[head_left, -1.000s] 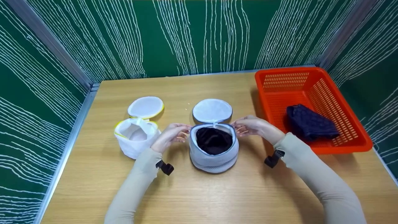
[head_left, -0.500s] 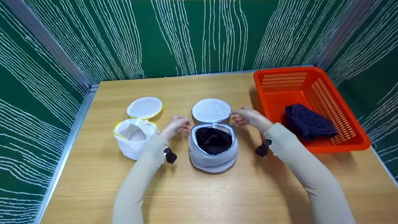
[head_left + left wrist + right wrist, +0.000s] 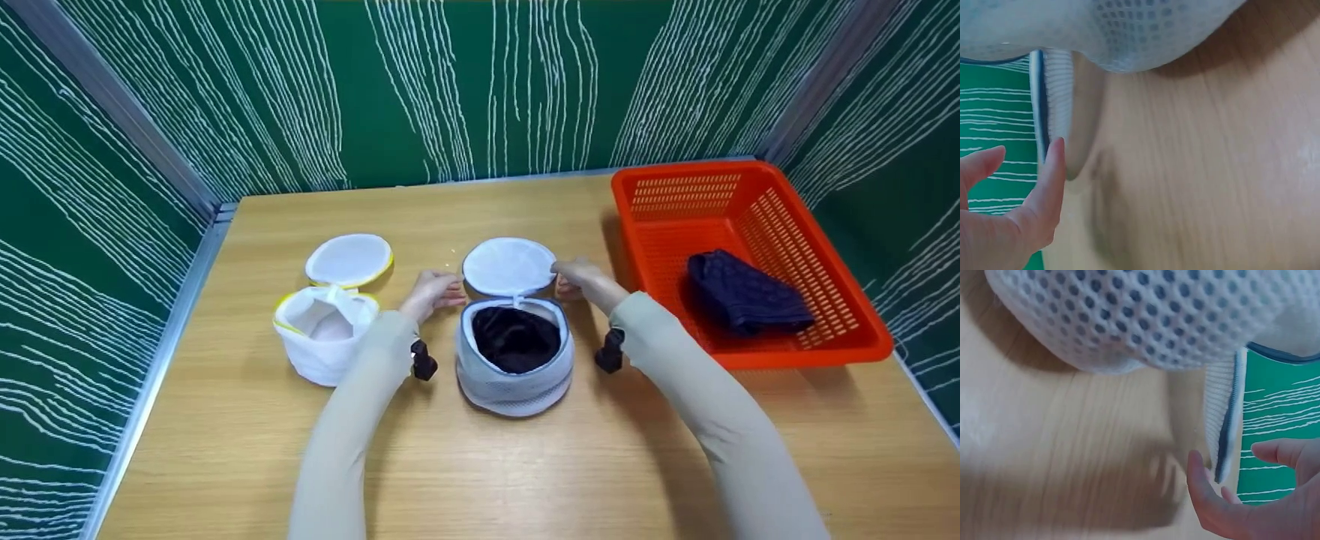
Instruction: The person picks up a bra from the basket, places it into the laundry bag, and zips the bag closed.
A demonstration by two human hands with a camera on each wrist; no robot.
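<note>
A grey mesh laundry bag (image 3: 514,394) stands in mid-table with dark cloth (image 3: 517,340) inside. Its round lid (image 3: 509,266) is unzipped and folded back behind the opening, joined by a short tab. My left hand (image 3: 433,292) is at the lid's left edge; in the left wrist view a fingertip (image 3: 1057,147) meets the lid's side, thumb well apart. At the right edge is my right hand (image 3: 586,282). In the right wrist view, its fingers (image 3: 1199,481) reach the lid's edge from below, while the thumb stays apart above.
A white mesh bag with yellow zip (image 3: 322,352) stands left, beside my left forearm, its lid (image 3: 349,259) folded back. At the right, an orange basket (image 3: 750,360) holds a dark navy cloth (image 3: 750,292). Green panels (image 3: 420,90) enclose the wooden table (image 3: 517,480).
Both hands have moved from the sides of the grey bag's rim back to the two sides of its lid. The bags, the lids and the basket have stayed put.
</note>
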